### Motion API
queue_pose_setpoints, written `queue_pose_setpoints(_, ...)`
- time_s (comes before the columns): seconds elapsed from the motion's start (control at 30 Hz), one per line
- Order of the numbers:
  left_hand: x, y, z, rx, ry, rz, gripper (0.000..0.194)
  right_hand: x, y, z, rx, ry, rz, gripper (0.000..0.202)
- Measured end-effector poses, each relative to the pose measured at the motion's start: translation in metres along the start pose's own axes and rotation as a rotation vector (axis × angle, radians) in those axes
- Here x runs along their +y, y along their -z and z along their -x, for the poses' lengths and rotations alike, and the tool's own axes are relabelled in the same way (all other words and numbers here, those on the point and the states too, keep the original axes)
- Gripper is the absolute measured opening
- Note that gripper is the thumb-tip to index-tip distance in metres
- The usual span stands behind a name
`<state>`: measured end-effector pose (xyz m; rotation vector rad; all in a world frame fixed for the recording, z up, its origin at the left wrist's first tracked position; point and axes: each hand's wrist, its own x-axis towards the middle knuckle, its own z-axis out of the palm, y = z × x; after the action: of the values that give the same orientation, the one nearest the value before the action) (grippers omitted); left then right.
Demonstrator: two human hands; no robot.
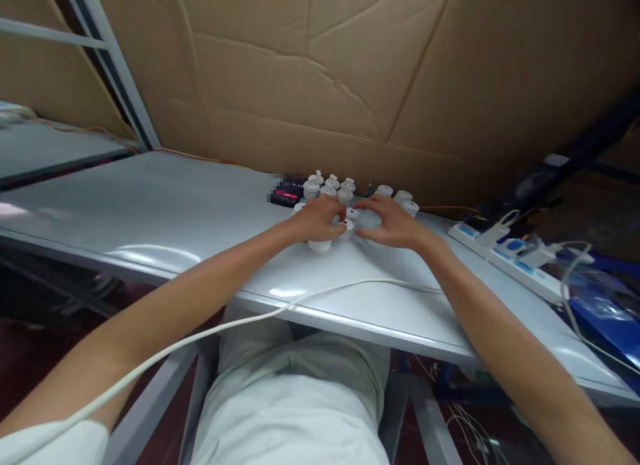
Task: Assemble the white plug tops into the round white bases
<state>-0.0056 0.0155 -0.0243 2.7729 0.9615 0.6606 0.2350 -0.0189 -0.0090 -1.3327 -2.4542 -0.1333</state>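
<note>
a brown cardboard sheet, creased across its face, stands behind the glossy pale tabletop. at the left, a grey metal post rises beside it. a small dark box with a pink label lies near the cardboard. to the right, a white power strip carries white plugs, near blue plastic. a pale cable crosses the table's front edge.

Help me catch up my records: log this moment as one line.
left hand: among white round pieces; right hand: fingers spread beside them; behind: cardboard; on table: dark box, plugged power strip
</note>
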Motion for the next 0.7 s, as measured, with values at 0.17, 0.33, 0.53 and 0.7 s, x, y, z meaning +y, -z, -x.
queue_pose_setpoints(0.17, -0.001, 0.004, -0.002, 0.024, 0.015, 0.010, 0.027, -0.023, -0.011, 0.001, -0.046, 0.029, 0.044, 0.041)
queue_pose_setpoints(0.33, -0.003, 0.007, -0.003, 0.048, 0.057, -0.007, 0.030, -0.033, -0.015, -0.002, -0.009, -0.031, -0.111, 0.029)
queue_pose_setpoints(0.53, -0.001, 0.008, -0.003, 0.076, 0.120, -0.030, 0.033, -0.023, 0.014, -0.003, 0.319, -0.178, -0.399, 0.035)
queue_pose_setpoints(0.7, 0.003, 0.007, -0.002, 0.047, 0.131, -0.053, 0.031, -0.008, 0.042, 0.011, 0.017, -0.200, -0.312, 0.035)
